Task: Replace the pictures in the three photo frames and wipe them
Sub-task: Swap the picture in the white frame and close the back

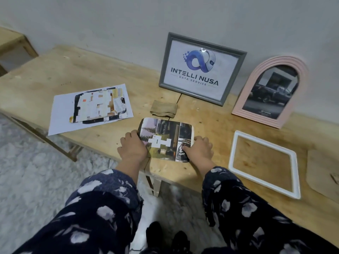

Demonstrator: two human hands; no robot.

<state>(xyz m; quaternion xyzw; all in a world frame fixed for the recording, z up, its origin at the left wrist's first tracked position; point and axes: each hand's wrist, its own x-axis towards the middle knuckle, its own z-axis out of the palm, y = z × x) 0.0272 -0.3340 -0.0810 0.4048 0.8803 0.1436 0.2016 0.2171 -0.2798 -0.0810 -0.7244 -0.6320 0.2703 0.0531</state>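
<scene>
Left hand grips left edge of photo print, fingers curled onto it; right hand presses right edge, thumb on print. Print lies flat on table between hands. White frame right of right hand, empty, lying flat. Folded cloth just beyond print. Discarded pictures beyond left hand. Grey frame and pink arched frame farther off, leaning on wall. Risk: print near table edge; careless grip could crease it.
</scene>
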